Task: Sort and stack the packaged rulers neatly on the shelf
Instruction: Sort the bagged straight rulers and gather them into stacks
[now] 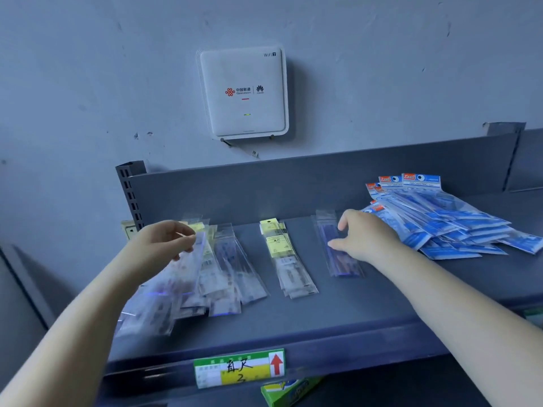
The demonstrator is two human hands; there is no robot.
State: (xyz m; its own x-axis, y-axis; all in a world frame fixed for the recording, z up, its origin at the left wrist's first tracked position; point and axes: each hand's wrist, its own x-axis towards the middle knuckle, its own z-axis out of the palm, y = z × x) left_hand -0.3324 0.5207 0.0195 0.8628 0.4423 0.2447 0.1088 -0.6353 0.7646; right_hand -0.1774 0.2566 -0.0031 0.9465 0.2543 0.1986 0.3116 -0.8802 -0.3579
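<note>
Rulers [293, 259] in shiny clear flat bags lie on the grey shelf [352, 312]. Left hand [160, 248] pinches one bag [173, 283]; right hand [364, 236] presses another bag [338, 251] with loose fingers.

White router [242, 92] on wall [88, 69]

Dim, bluish light. Wide-angle bend at edges. Left hand [164, 245] motion-blurred. Glare spots on plastic packs [223, 277]. Soft shadow beside router [242, 92].

Blues, yellows and grey
The shelf [338, 312] is dark grey; rulers [458, 227] come in blue-and-white packs, others [277, 239] yellow-labelled; the router [242, 92] is white.
</note>
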